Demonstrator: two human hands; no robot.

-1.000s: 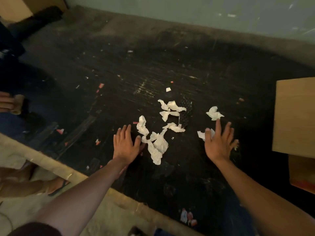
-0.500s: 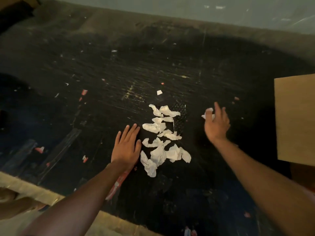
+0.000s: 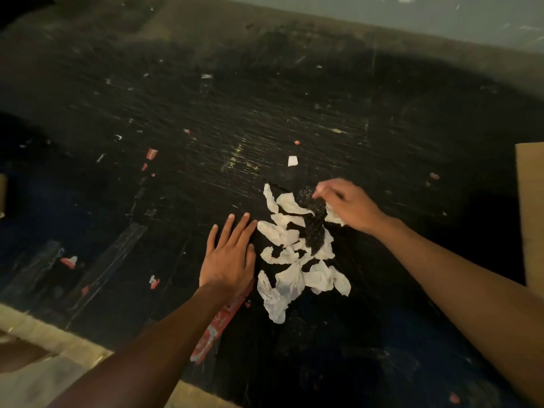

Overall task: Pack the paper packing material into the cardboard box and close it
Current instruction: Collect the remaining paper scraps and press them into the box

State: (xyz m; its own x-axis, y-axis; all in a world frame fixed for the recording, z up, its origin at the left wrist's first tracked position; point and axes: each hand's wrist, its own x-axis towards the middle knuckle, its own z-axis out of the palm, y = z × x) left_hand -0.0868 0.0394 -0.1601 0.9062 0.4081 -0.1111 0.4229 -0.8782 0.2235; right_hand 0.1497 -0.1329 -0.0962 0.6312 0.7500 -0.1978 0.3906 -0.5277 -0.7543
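Head view, reading from the body outward. Risking a sweep of the red-and-white wrapper scrap (image 3: 217, 325) in with the good material, given its lying partly under the left wrist. Risking a scatter of the torn paper packing pieces (image 3: 290, 279) too: light, loose, spreading in a ragged pile on the dark work surface (image 3: 206, 113), and likely sliding apart if raked fast. Possibly dragging the black textured sheet (image 3: 313, 228) along by mistake, seeing it lying among the upper pieces. Probably missing the small white scrap (image 3: 292, 161) sitting apart beyond the pile. Facing a long carry as well, with the cardboard box (image 3: 531, 216) showing only as a brown panel at the far right edge, well apart from the pile. Likely shedding pieces on the way.

Laying the left hand (image 3: 228, 260) flat, palm down, just left of the pile, fingers straight and slightly spread, thumb side nearly touching the nearest pieces, forearm coming in from the lower left. Reaching the right hand (image 3: 350, 206) in over the pile's far end, knuckles up, fingers (image 3: 323, 188) curling together at the top of the black sheet. Seemingly clutching a crumpled piece (image 3: 334, 215) under the palm, though blurring too much for certainty. Judging nothing packed yet.
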